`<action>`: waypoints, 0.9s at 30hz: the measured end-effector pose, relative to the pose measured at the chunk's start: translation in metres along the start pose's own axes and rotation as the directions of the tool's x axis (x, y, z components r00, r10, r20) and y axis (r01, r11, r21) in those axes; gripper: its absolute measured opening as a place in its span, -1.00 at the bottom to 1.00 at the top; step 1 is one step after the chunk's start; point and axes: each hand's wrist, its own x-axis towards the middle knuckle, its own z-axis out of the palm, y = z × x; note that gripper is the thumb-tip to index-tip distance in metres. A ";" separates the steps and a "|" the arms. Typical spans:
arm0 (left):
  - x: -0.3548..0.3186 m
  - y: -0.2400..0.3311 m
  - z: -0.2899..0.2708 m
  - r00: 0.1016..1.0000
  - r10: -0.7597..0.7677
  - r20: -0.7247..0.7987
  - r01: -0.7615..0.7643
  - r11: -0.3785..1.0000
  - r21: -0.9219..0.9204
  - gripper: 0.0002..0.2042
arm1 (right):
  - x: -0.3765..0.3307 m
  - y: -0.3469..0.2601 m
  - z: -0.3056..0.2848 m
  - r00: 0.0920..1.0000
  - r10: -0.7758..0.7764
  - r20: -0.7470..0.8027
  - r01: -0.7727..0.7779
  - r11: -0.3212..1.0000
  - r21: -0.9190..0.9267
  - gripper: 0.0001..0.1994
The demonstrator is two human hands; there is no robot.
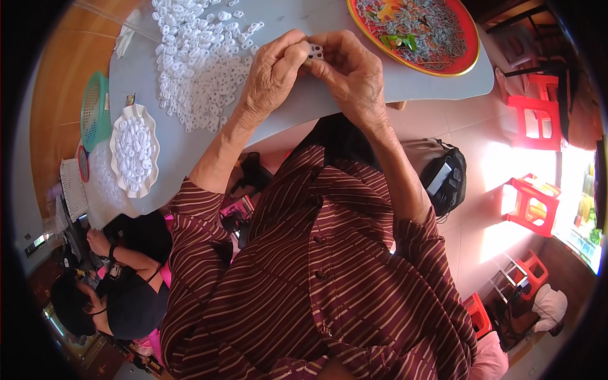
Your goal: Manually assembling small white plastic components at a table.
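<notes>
Above the near part of the table, my left hand [273, 75] and my right hand [356, 77] meet, both with fingers closed. Between their fingertips sits a small white plastic piece [316, 50] with dark holes. The right thumb and fingers pinch it, and the left fingertips press against its other side. Whether the left fingers also hold something smaller is hidden. Just beyond and left of my hands spreads a loose pile of similar white plastic pieces [201, 73].
On the grey table [437, 90], a red round tray [470, 47] of small grey metal pieces and green leaves stands right; a scalloped white dish [114, 147] of white pieces stands left. A green basket [95, 114], a seated person [136, 294] and red stools [535, 206] surround it.
</notes>
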 end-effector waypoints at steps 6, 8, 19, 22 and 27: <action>-0.003 0.000 0.006 0.996 0.060 -0.065 -0.060 0.998 -0.006 -0.81 | -0.003 0.000 0.001 0.999 -0.039 -0.020 0.036 0.992 -0.118 -0.76; -0.005 0.000 0.005 0.997 0.055 -0.050 -0.053 0.998 0.036 -0.81 | -0.003 -0.009 0.002 0.995 -0.095 -0.022 0.087 0.967 -0.240 -0.76; -0.006 -0.005 0.004 0.979 0.201 0.007 -0.201 0.979 -0.024 -0.79 | -0.007 -0.011 0.003 0.984 -0.177 -0.010 0.165 0.936 -0.311 -0.79; -0.002 -0.005 0.002 0.986 0.161 0.040 -0.158 0.986 -0.056 -0.78 | -0.004 -0.011 0.003 0.976 -0.214 -0.026 0.195 0.929 -0.316 -0.79; 0.000 0.000 0.001 0.996 0.071 0.045 -0.070 0.997 -0.018 -0.77 | -0.003 -0.012 -0.001 0.996 -0.087 -0.033 0.076 0.968 -0.240 -0.77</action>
